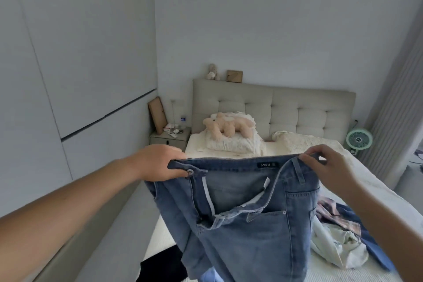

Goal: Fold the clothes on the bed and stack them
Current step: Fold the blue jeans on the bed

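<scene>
A pair of blue jeans (247, 231) hangs in the air over the bed (370, 181), waistband up and fly open. My left hand (158, 162) grips the waistband's left end by the button. My right hand (329, 167) pinches the waistband's right end near a belt loop. The legs drop down out of view. A heap of unfolded clothes (338, 242), plaid, pale and blue pieces, lies on the bed to the right, partly hidden by the jeans. A black garment (160, 263) lies at the bed's near left.
Pillows with a plush toy (229, 126) sit at the padded headboard (297, 107). A nightstand (169, 137) with small items stands left of the bed, wardrobe doors (68, 64) along the left wall. A green fan (359, 139) and curtain (398, 98) are at the right.
</scene>
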